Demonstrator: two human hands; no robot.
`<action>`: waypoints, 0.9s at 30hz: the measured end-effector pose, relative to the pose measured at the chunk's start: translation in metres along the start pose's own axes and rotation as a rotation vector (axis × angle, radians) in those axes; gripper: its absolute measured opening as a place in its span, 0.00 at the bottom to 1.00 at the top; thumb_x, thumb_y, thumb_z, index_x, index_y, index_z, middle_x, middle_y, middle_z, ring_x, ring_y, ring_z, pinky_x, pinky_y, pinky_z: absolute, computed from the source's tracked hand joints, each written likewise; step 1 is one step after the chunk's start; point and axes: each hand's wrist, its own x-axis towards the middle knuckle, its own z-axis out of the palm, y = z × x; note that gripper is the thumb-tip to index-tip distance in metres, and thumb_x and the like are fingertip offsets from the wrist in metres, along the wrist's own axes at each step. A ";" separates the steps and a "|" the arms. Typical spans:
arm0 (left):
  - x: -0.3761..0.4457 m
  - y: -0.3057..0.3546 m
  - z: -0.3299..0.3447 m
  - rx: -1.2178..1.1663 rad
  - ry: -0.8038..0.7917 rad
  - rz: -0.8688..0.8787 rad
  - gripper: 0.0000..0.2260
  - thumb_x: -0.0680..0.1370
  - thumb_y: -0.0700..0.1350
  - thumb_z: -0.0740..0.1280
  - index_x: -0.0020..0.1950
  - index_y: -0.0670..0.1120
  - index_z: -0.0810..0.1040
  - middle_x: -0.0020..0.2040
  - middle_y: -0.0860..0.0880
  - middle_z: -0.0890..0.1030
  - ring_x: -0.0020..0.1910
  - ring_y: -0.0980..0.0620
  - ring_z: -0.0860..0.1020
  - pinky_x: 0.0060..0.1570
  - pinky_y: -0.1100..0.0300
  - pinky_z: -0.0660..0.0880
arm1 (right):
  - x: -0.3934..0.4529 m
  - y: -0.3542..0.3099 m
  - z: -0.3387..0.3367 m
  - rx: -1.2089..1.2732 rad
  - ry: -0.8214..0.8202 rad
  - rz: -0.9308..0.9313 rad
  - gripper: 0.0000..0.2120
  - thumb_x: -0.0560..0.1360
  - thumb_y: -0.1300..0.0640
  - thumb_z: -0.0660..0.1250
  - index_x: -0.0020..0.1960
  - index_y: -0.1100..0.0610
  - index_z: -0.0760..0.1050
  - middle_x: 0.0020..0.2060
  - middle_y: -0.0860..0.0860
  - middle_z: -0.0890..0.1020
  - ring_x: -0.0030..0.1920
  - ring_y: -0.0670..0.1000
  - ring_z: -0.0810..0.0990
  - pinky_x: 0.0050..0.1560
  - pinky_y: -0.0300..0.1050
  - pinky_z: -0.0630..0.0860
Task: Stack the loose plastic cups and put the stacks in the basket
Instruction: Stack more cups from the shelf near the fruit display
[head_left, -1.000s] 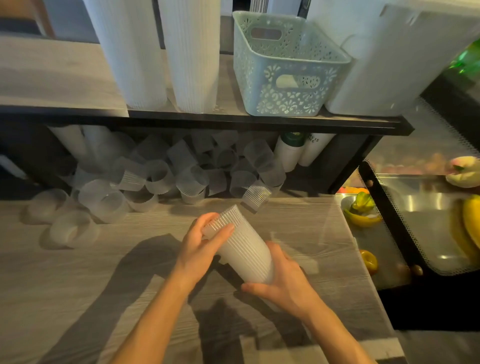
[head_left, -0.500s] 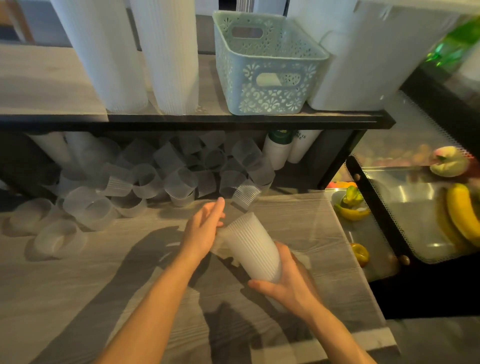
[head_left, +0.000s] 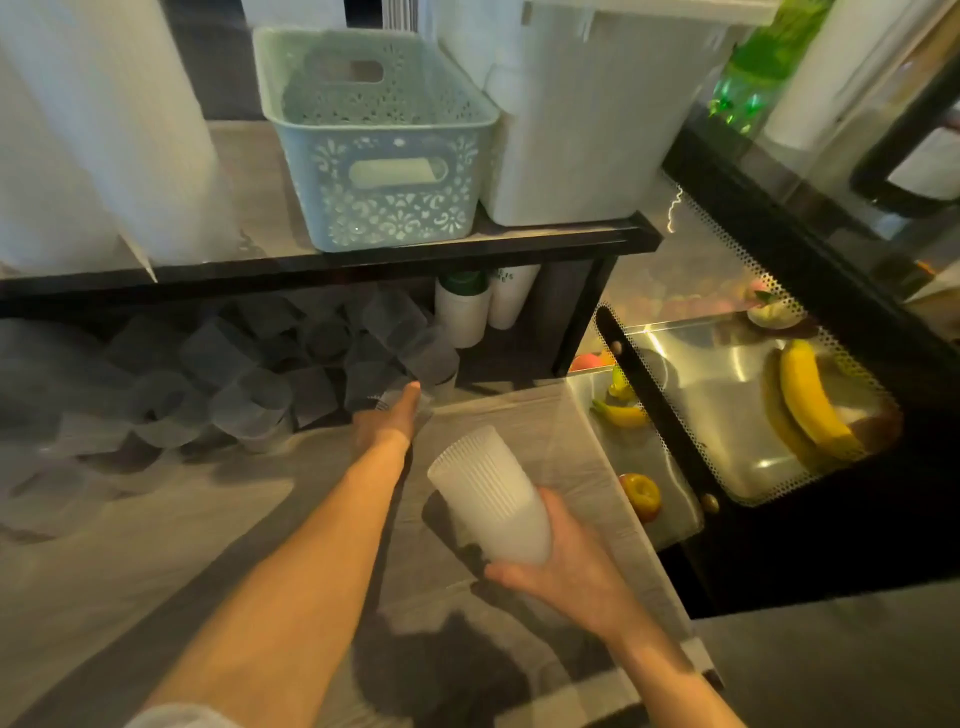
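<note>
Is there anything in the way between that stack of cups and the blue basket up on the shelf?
Nothing visible blocks it. The right hand holds the stack of cups above the counter, and the basket sits open-topped at the shelf's front edge. The stack only has to be lifted over that edge and the basket's rim.

Dim, motion-blurred wide-angle view, edges bowed, glare on steel tray (head_left: 727, 395)

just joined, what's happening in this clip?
A person is stacking plastic cups at a wooden counter. The right hand holds a stack of ribbed cups, tilted, open end up. The left hand reaches toward the loose cups piled under the shelf, at a cup but not clearly gripping it. The basket on the shelf holds no stacks that show.
</note>
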 end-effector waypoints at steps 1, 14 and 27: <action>0.001 0.000 0.000 -0.022 0.008 -0.007 0.46 0.69 0.64 0.73 0.77 0.39 0.60 0.75 0.39 0.67 0.72 0.38 0.67 0.71 0.47 0.63 | 0.001 0.001 -0.003 0.032 -0.009 0.002 0.41 0.60 0.37 0.78 0.65 0.34 0.58 0.55 0.35 0.70 0.54 0.40 0.72 0.49 0.39 0.75; -0.058 -0.075 -0.074 -0.472 -0.209 -0.145 0.13 0.74 0.49 0.73 0.55 0.44 0.77 0.50 0.41 0.81 0.45 0.47 0.79 0.45 0.56 0.77 | 0.002 0.004 -0.001 0.004 -0.070 0.026 0.44 0.62 0.40 0.79 0.70 0.40 0.59 0.59 0.41 0.71 0.58 0.44 0.72 0.57 0.49 0.77; -0.117 -0.063 -0.141 -0.101 -0.216 0.461 0.31 0.61 0.66 0.71 0.61 0.54 0.76 0.56 0.50 0.80 0.56 0.52 0.77 0.56 0.55 0.74 | 0.001 -0.029 0.042 -0.208 -0.096 -0.176 0.45 0.56 0.30 0.73 0.67 0.36 0.57 0.59 0.41 0.73 0.57 0.45 0.75 0.54 0.50 0.79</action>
